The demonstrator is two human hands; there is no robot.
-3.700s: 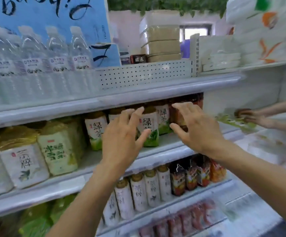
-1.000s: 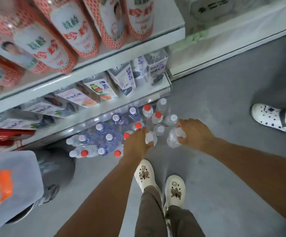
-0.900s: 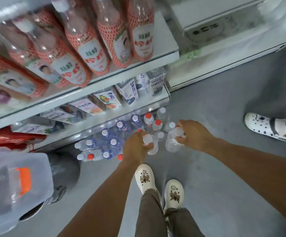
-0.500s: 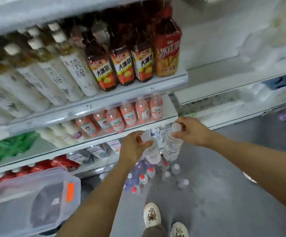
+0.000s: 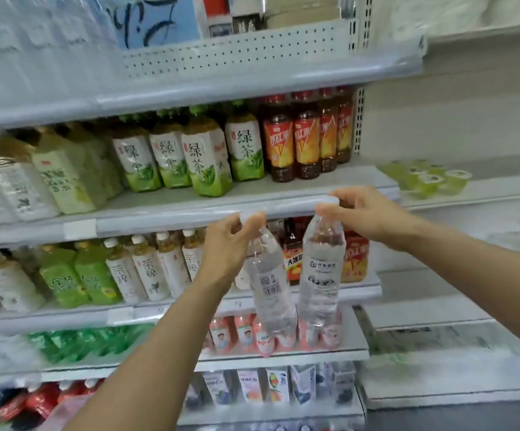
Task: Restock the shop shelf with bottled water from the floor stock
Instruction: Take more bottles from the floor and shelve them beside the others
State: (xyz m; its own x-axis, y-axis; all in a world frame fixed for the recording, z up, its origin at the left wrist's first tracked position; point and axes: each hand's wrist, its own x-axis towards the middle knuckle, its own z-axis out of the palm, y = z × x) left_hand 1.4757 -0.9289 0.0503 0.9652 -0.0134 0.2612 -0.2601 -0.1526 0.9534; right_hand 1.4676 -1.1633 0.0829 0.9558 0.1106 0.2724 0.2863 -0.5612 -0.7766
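My left hand (image 5: 226, 244) pinches the white cap of a clear water bottle (image 5: 269, 284) that hangs tilted below it. My right hand (image 5: 366, 213) grips the cap of a second clear water bottle (image 5: 320, 275), which hangs nearly upright. Both bottles are in the air in front of the middle shelves, level with the tea bottles. The top shelf (image 5: 252, 85) carries blurred clear water bottles (image 5: 34, 51) on its left part; its right part shows bare perforated back panel (image 5: 236, 48).
Green tea bottles (image 5: 202, 157) and red iced-tea bottles (image 5: 306, 138) fill the shelf below the top one. Lower shelves hold white tea bottles (image 5: 149, 272), pink bottles (image 5: 243, 334) and cartons (image 5: 249, 384). A white shelf unit (image 5: 454, 194) stands at right.
From crouching over the floor stock, my hands took one bottle each by the cap and rose. The view swung from the floor up to the middle and top shelves.
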